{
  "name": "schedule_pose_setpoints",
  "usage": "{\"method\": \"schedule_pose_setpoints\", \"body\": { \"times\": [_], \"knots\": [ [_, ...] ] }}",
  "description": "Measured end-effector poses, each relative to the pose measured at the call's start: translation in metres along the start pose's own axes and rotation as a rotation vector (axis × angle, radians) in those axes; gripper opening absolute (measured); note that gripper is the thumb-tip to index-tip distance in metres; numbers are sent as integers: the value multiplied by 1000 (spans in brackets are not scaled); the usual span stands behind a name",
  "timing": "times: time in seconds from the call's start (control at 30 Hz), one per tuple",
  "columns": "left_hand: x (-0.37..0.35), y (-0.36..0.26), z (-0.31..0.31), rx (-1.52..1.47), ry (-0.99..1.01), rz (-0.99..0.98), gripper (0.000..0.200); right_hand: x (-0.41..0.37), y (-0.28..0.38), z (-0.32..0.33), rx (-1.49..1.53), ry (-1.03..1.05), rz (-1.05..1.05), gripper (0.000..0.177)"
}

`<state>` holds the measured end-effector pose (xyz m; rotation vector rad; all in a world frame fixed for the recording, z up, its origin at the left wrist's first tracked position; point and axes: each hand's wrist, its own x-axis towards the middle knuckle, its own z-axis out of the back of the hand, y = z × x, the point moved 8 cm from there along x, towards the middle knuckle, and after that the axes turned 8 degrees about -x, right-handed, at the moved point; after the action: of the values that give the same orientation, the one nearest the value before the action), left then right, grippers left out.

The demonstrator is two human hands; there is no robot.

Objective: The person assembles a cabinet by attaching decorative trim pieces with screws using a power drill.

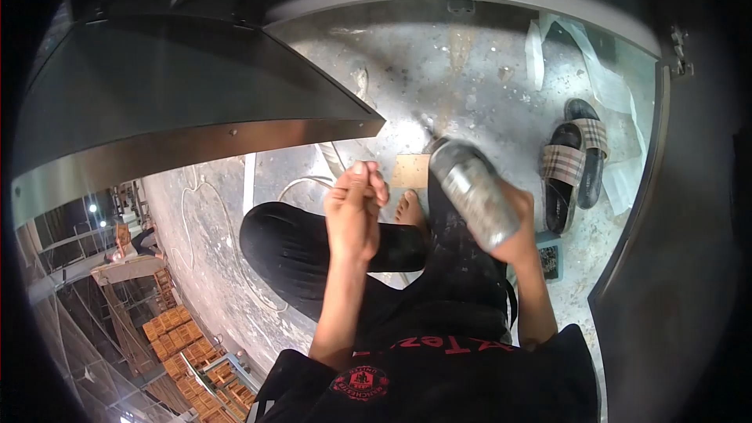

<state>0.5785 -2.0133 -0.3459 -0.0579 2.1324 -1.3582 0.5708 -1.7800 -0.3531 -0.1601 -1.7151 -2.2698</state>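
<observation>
My right hand (517, 223) is wrapped round a worn, grey-silver power drill (476, 196), smeared by motion. Its narrow front end points away from me, toward the cabinet's lower opening. My left hand (356, 204) is raised over my bent knee, thumb and fingertips pressed together. Whatever those fingertips may pinch is too small or hidden to make out. Left of and beyond this hand stands a dark cabinet door or panel (204, 86) with a brownish edge, its corner close to the drill's tip. Neither hand touches that panel.
A small tan square (410, 171) lies on the floor by my foot. Checked slippers (565, 168) and white strips (603, 82) are at right, near a blue tray (551, 258) of small dark pieces. A cable (188, 211) trails at left; stacked wooden pieces (176, 337) lie beyond.
</observation>
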Motion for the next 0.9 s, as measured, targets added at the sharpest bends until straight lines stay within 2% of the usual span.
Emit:
{"method": "schedule_pose_setpoints", "body": {
  "times": [0.07, 0.13, 0.2, 0.23, 0.27, 0.43, 0.53, 0.67, 0.77, 0.9],
  "knots": [
    [-6, -40, -1, -7, 6, -85, 16, 4, 29, -7, 228, 71, -2, 42],
    [-16, -70, -5, -122, -4, -93, 17, 9, 68, -8, 179, 38, 244, 28],
    [-26, -89, -14, -177, 79, -56, 21, 7, 90, -19, 179, 109, 297, 34],
    [-29, -96, -13, -154, 85, -54, 22, 15, 104, -14, 272, 98, 283, 32],
    [-31, -100, -13, -133, 91, -46, 24, 14, 103, -20, 296, 157, 242, 33],
    [-32, -118, -17, -5, 107, -46, 28, 18, 108, -29, 311, 127, 267, 32],
    [-29, -129, -19, 16, 172, -11, 29, 21, 108, -32, 276, 196, 298, 32],
    [-26, -140, -25, 168, 171, -30, 31, 27, 110, -31, 314, 123, 296, 33],
    [-23, -143, -34, 186, 180, 35, 31, 25, 109, -34, 247, 38, 312, 35],
    [-25, -147, -37, 273, 105, -41, 29, 25, 114, -38, 143, 8, 333, 34]
  ]
}}
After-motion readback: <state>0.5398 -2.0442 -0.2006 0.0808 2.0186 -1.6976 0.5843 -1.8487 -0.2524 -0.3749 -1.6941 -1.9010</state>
